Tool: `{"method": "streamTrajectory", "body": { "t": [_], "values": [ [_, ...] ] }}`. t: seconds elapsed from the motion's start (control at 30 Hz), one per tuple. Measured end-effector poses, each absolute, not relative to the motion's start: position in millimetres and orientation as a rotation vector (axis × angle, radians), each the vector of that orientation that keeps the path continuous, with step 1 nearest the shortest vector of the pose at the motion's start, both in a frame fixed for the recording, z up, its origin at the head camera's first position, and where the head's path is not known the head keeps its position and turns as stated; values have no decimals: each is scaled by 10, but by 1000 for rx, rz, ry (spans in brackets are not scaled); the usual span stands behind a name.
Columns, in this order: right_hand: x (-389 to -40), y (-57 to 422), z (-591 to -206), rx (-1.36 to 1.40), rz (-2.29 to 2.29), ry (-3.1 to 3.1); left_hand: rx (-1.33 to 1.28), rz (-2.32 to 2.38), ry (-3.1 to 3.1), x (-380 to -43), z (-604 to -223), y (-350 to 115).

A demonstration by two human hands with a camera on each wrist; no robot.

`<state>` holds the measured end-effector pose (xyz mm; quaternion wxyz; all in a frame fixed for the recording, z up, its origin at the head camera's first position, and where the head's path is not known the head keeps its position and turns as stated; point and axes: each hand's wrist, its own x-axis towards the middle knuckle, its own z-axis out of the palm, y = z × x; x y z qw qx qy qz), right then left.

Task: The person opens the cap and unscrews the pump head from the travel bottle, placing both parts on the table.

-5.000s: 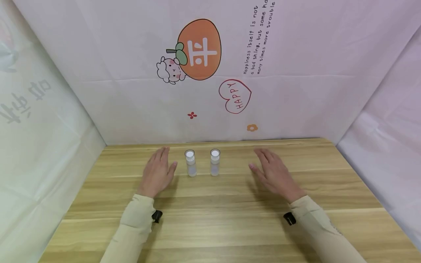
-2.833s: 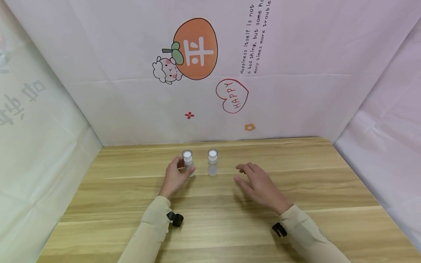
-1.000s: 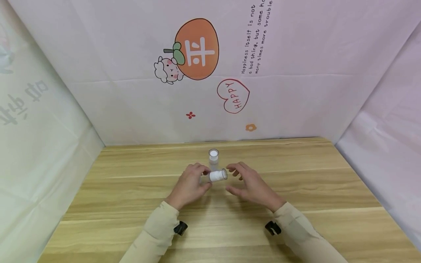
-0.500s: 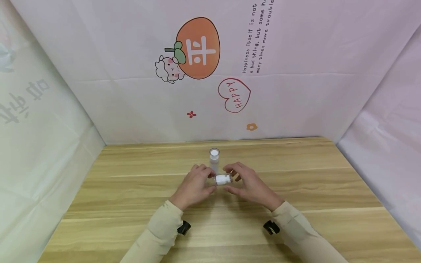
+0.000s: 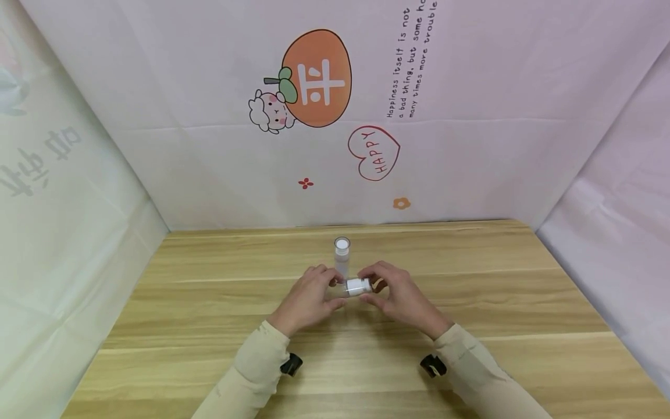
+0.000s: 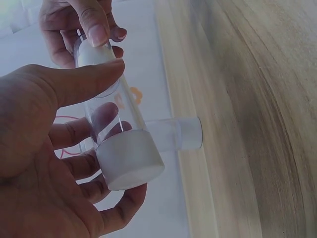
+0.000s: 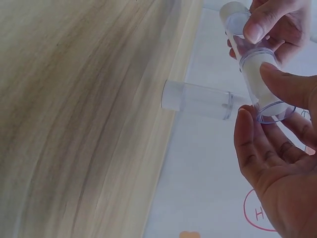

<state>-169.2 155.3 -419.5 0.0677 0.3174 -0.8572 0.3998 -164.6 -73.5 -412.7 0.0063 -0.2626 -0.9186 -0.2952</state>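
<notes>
A small clear pump bottle (image 5: 359,286) with a white pump top lies sideways between my hands, over the middle of the table. My left hand (image 5: 309,297) grips its clear body, thumb on one side and fingers on the other; the bottle's white base (image 6: 131,161) shows in the left wrist view. At the other end, the thumb and fingers of my right hand (image 5: 402,298) hold the clear cap (image 7: 262,82) that covers the white pump. Just behind stands a second, matching bottle (image 5: 342,253), upright and capped, its lower part overlapped by the held one.
The wooden table (image 5: 335,372) ends at the back against a white printed cloth (image 5: 220,174). More cloth (image 5: 68,244) hangs along the left and right sides. Black wrist straps (image 5: 291,364) sit at both cuffs.
My left hand has taken the left bottle off the table, turned it sideways and brought it to the middle. My right hand has come in from the right and taken its capped end.
</notes>
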Motion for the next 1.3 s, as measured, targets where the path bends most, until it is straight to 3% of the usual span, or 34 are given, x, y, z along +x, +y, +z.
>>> {"method": "streamTrajectory", "body": {
  "t": [1.3],
  "values": [
    [-1693, 1612, -4144, 805, 1443, -2507, -841, -654, -2704, -1616, -4095, -684]
  ]
}}
